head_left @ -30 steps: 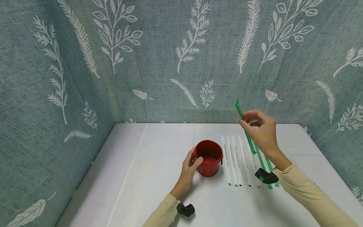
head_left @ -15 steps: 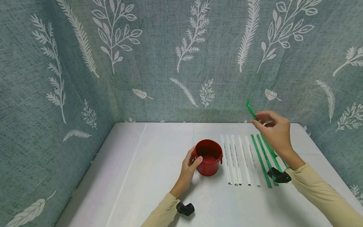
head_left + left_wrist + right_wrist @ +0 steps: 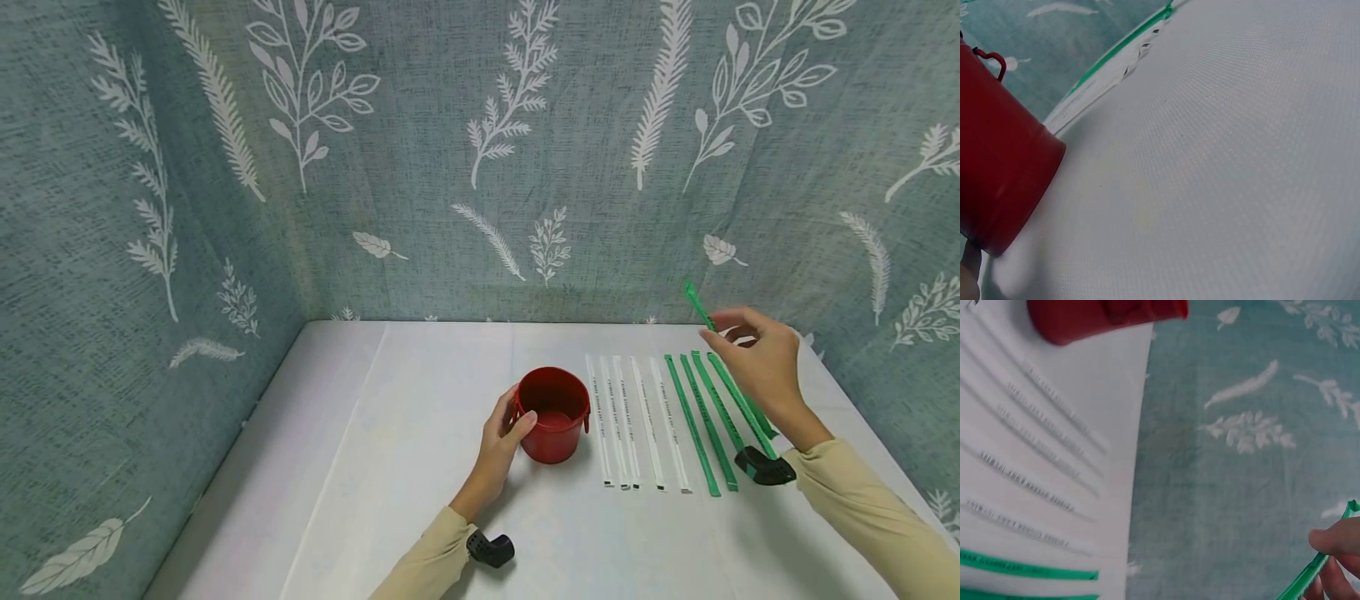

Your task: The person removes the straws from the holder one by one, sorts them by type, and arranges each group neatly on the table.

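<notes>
1. Holding a green wrapped straw (image 3: 699, 306) pinched between thumb and fingertips, the right hand (image 3: 757, 367) hovers above the far right end of the tabletop (image 3: 420, 500), the straw tilted with its top toward the leafy backdrop.
2. The left hand (image 3: 501, 433) has its grip curled around the side of the red cup (image 3: 553, 414), thumb at the rim; the cup stands upright near the middle of the tabletop.
3. Just right of the cup lie white wrapped straws (image 3: 633, 421) in a neat row, and beside them green wrapped straws (image 3: 701, 421), all parallel and flat.
4. The step in hand looks like handling one green straw at the right edge of that row; whether it is being lifted or laid down cannot be told from this moment.
5. Any next move with it calls for a light pinch, since the thin wrapper bends easily, and for keeping clear of the neighbouring straws so the row stays aligned.
</notes>
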Available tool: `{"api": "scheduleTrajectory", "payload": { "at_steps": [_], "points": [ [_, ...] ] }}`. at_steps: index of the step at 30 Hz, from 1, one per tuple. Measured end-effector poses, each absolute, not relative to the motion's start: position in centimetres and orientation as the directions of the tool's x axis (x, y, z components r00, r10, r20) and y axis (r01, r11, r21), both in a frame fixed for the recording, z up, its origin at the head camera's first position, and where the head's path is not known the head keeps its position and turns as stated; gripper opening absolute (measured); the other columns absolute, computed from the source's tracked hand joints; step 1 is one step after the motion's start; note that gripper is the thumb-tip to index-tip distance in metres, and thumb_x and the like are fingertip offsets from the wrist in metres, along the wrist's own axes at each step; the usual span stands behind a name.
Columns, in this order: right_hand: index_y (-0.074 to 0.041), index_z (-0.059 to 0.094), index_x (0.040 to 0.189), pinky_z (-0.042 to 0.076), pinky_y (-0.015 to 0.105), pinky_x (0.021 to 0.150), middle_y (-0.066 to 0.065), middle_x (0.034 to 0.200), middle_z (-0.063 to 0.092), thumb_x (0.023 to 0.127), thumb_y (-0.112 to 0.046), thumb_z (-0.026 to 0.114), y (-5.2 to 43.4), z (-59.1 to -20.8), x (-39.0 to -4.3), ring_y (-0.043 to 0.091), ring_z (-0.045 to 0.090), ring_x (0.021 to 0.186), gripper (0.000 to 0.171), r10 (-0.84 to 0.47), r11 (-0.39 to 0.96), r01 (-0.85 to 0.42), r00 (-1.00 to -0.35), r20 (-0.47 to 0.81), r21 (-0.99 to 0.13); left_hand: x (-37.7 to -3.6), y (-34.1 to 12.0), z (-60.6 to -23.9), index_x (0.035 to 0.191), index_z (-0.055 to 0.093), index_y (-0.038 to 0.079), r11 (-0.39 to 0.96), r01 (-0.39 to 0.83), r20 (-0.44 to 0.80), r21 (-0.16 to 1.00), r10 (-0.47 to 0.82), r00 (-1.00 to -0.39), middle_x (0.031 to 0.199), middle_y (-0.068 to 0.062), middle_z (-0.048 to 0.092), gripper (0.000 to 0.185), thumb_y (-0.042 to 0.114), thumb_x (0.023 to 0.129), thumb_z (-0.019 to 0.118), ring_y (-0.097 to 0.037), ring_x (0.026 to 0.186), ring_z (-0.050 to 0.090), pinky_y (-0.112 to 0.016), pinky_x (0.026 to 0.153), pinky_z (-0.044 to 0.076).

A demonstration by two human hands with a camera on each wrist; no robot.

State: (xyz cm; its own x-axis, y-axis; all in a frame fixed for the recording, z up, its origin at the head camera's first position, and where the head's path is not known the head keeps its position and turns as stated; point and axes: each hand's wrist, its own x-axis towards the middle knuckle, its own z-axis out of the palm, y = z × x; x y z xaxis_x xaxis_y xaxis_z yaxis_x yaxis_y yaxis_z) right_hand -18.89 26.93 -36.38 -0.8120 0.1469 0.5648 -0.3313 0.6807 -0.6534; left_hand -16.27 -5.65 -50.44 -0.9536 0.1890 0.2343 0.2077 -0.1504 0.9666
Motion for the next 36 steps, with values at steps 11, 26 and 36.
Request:
{"api": "scheduleTrajectory", "payload": {
  "at_steps": [11, 26, 36],
  "points": [
    [0.003, 0.068, 0.104, 0.038, 0.024, 0.065, 0.019, 0.094, 0.062, 0.085, -0.015, 0.07, 29.9, -38.8, -19.4, -0.009, 0.043, 0.071, 0.026, 0.212, 0.728, -0.188, -0.853, 0.477, -0.659, -16.2, -5.6, -50.4, 0.143, 0.039, 0.02, -0.135, 0.202, 0.225, 0.97, 0.183, -0.957, 0.141, -0.003, 0.044, 0.053, 0.026, 0.092, 0.055, -0.023, 0.134, 0.035, -0.04, 0.102, 0.038],
    [0.006, 0.067, 0.103, 0.036, 0.04, 0.085, 0.025, 0.091, 0.062, 0.086, -0.014, 0.07, 32.8, -41.1, -20.2, -0.012, 0.039, 0.068, 0.026, 0.245, 0.738, -0.132, -0.861, 0.446, -0.661, -16.2, -5.6, -50.6, 0.142, 0.04, 0.024, -0.127, 0.188, 0.208, 0.974, 0.175, -0.962, 0.14, 0.001, 0.045, 0.053, 0.03, 0.091, 0.056, -0.019, 0.132, 0.036, -0.04, 0.102, 0.038],
    [0.009, 0.065, 0.104, 0.018, 0.062, 0.097, 0.031, 0.091, 0.061, 0.086, -0.01, 0.068, 33.8, -42.3, -20.6, -0.013, 0.035, 0.066, 0.026, 0.255, 0.733, -0.11, -0.87, 0.421, -0.671, -15.9, -5.7, -49.6, 0.144, 0.037, 0.016, -0.127, 0.185, 0.207, 0.975, 0.195, -0.959, 0.142, -0.007, 0.044, 0.054, 0.02, 0.093, 0.053, -0.024, 0.133, 0.035, -0.041, 0.103, 0.037]
  ]
}}
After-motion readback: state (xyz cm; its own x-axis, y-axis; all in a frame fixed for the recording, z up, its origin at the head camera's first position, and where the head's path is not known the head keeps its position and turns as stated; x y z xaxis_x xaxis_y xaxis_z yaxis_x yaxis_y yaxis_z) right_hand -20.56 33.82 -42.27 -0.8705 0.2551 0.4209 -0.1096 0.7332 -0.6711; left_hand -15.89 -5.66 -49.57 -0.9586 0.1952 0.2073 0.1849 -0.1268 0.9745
